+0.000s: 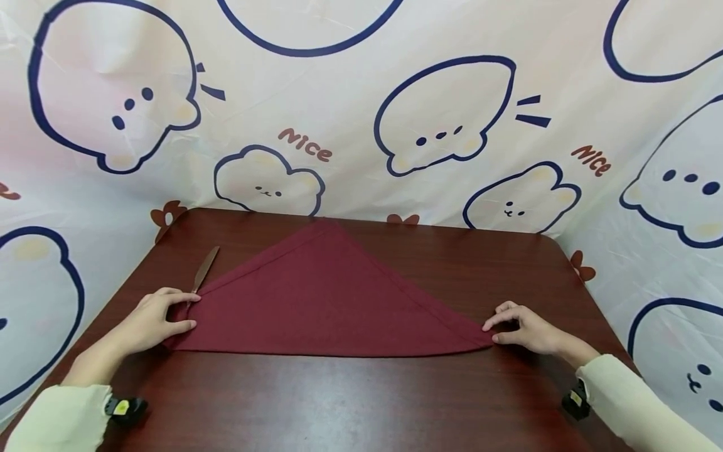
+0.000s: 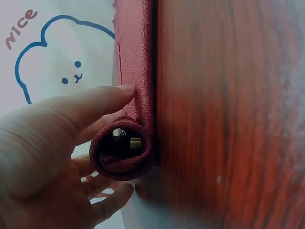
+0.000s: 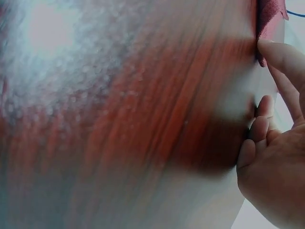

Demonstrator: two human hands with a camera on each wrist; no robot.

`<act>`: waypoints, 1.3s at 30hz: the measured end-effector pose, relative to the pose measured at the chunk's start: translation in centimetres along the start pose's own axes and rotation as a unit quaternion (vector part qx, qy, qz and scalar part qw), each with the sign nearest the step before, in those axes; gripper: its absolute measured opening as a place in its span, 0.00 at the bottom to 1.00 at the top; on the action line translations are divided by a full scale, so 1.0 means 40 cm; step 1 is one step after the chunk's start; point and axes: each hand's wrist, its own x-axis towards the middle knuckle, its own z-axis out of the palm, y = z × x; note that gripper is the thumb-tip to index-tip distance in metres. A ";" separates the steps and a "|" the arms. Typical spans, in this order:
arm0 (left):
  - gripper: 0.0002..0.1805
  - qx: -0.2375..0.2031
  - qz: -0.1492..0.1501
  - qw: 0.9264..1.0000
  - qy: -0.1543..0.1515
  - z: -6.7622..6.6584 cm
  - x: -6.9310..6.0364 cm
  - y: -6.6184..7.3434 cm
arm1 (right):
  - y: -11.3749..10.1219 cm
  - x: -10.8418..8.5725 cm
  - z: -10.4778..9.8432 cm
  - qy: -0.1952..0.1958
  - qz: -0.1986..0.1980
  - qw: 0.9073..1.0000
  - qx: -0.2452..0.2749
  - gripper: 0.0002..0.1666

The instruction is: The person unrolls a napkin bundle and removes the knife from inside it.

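A dark red cloth napkin (image 1: 333, 301) lies folded in a triangle, its point toward the back and its long fold toward me. At its left end my left hand (image 1: 152, 320) grips a rolled part, thumb on the near side. A knife (image 1: 206, 267) sticks out of that roll, its blade pointing to the back. In the left wrist view the roll (image 2: 123, 167) opens toward the camera and two metal ends (image 2: 136, 143) show inside it. My right hand (image 1: 528, 329) pinches the napkin's right corner (image 3: 270, 19) between thumb and forefinger, other fingers loosely bent.
The brown wooden table (image 1: 361, 402) has a light glare near its front. A white curtain (image 1: 350, 94) with cartoon drawings hangs close behind it and along both sides. Each wrist wears a black camera, such as the left wrist camera (image 1: 128, 409).
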 end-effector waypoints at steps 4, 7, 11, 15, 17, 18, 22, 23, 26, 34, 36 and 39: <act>0.28 -0.005 -0.002 1.000 0.000 0.006 0.007 0.008 | 0.002 -0.011 -0.006 0.008 -0.013 1.000 -0.009 0.09; 0.28 -0.009 -0.005 1.000 -0.001 0.014 0.009 0.013 | 0.006 -0.017 -0.010 0.011 -0.027 0.999 -0.014 0.09; 0.28 -0.010 -0.001 1.000 -0.005 0.021 0.016 0.029 | 0.022 -0.029 -0.017 0.021 -0.043 0.999 -0.020 0.09; 0.28 -0.005 0.015 1.000 -0.009 0.025 0.028 0.052 | 0.041 -0.050 -0.027 0.027 -0.043 0.999 -0.017 0.10; 0.27 -0.003 0.021 1.000 -0.009 0.028 0.032 0.064 | 0.049 -0.059 -0.031 0.023 -0.038 0.999 -0.013 0.10; 0.27 -0.004 0.023 1.000 -0.009 0.029 0.034 0.070 | 0.053 -0.063 -0.032 0.021 -0.037 0.999 -0.012 0.09; 0.28 0.001 0.021 1.000 -0.010 0.031 0.035 0.091 | 0.062 -0.075 -0.033 0.019 -0.042 0.999 -0.009 0.09; 0.29 0.003 0.020 1.000 -0.009 0.031 0.035 0.096 | 0.063 -0.076 -0.033 0.021 -0.045 0.999 -0.006 0.09; 0.30 0.017 0.014 1.000 -0.002 0.028 0.034 0.111 | 0.066 -0.077 -0.031 0.030 -0.047 0.998 -0.003 0.09; 0.29 0.076 0.000 0.997 0.015 0.032 0.017 0.125 | 0.059 -0.065 -0.033 0.025 -0.027 0.999 -0.005 0.08; 0.29 0.088 -0.005 0.996 0.015 0.033 0.015 0.119 | 0.057 -0.061 -0.035 0.022 -0.026 0.999 -0.004 0.08; 0.28 0.094 -0.009 0.995 0.013 0.029 0.015 0.109 | 0.057 -0.057 -0.039 0.022 -0.027 0.999 -0.004 0.08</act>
